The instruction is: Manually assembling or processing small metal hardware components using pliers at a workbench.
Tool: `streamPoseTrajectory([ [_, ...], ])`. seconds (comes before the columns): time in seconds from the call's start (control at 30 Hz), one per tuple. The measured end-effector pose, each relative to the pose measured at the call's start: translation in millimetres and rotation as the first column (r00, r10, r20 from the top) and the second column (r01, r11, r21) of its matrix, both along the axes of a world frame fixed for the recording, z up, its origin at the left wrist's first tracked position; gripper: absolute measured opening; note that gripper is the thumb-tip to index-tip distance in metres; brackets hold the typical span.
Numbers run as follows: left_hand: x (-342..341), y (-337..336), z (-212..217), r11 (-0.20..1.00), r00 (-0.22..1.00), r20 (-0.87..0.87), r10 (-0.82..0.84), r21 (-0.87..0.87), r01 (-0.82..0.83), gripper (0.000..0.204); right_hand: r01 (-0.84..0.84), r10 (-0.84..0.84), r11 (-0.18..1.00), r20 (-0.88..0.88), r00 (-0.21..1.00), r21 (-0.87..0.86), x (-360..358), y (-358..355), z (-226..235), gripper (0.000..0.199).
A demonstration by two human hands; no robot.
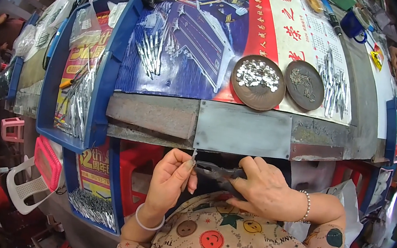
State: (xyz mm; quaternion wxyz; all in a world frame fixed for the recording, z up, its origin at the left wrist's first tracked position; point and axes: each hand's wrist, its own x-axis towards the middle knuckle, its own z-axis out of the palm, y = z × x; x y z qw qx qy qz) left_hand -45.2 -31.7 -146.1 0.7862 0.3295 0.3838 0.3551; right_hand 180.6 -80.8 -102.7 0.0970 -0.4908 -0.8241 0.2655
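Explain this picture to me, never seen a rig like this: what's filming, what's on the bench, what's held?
No machine here: a person works with two bare hands. The picture comes from a head-worn fisheye camera looking down, so straight edges bend near the rim. The left hand pinches a thin metal piece; the right hand grips a dark plier-like tool. On the bench, a printed poster bears a brown dish of shiny discs and loose slim metal strips. A blue tray at left holds more strips.

Grey workbench (364,114): printed poster (173,85), blue tray (102,97) left, metal plate (244,130) at front edge, blue mug (351,25) right.
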Motion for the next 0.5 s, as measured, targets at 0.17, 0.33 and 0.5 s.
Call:
streamPoseTrajectory([
  [0.17, -2.0, -0.4, -2.0, 1.000, 1.000, -0.022, -0.014, 0.004, 0.014, 0.010, -0.004, 0.001, 0.998, 0.036, 0.999, 0.062, -2.2, 0.9, 0.7, 0.033],
  [0.33, -2.4, 0.4, -3.1, 0.999, 0.999, -0.031, -0.028, 0.014, 0.029, 0.011, -0.017, 0.008, 0.996, 0.100, 0.995, 0.090, -4.7, 1.3, 1.3, 0.027],
  [0.5, -3.8, 0.9, -4.5, 0.996, 0.994, -0.105, -0.011, 0.090, 0.021, 0.009, 0.022, -0.022, 0.994, -0.002, 1.000, -0.105, -9.4, 4.0, 5.4, 0.025],
])
